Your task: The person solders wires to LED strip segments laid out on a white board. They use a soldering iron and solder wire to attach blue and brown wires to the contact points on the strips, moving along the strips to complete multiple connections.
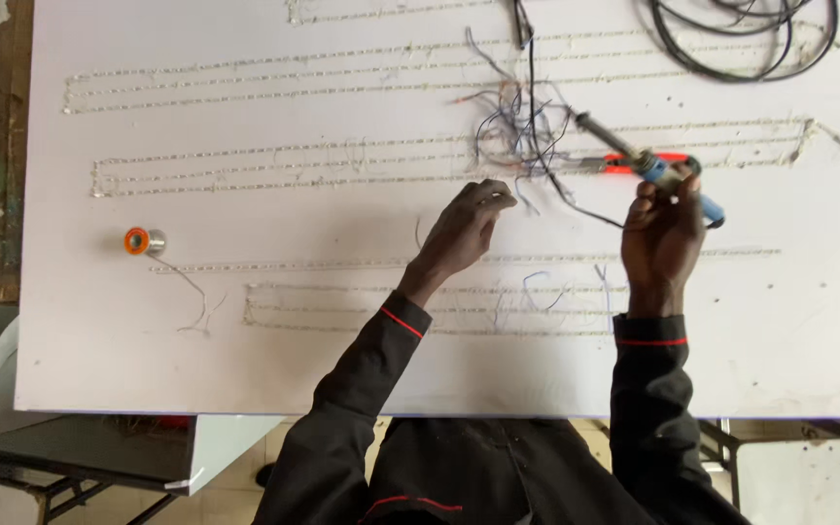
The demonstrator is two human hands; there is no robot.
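My right hand (661,238) grips a soldering iron (646,163) with a blue handle; its dark tip points up and left toward a tangle of thin wires (517,126) on the white board (274,369). My left hand (464,228) hovers over the board with fingertips pinched together just below that tangle; whether a fine wire sits between them I cannot tell. Both arms wear dark sleeves with red trim.
A small solder spool (145,241) with an orange end lies at the left, a loose strand trailing from it. A red-handled tool (634,161) lies behind the iron. Black cable coils (741,39) sit at the top right. Rows of stitched strips cross the board.
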